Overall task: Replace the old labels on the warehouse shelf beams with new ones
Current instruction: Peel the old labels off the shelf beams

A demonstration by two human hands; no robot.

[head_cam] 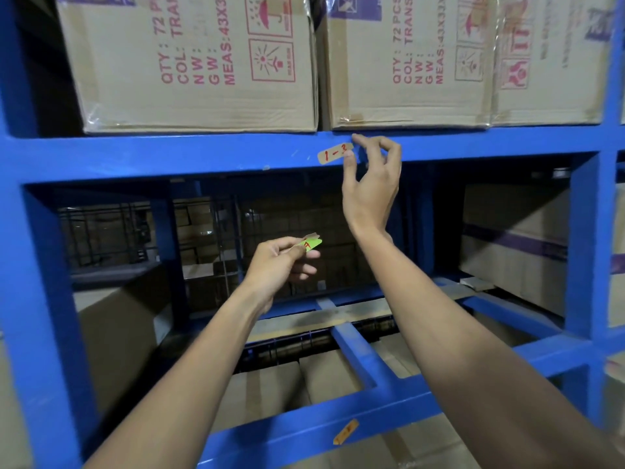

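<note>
Tan label (334,153) marked "1-3" lies lengthwise along upper blue beam (169,154), right end tilted slightly up. Right hand (370,184) pinches that right end, thumb below, forefinger above. Left hand (282,264), lower, pinches a green label (313,245) pointing right; its red writing is mostly hidden. Orange label (345,432) on lower beam (304,431), unreadable.
</note>
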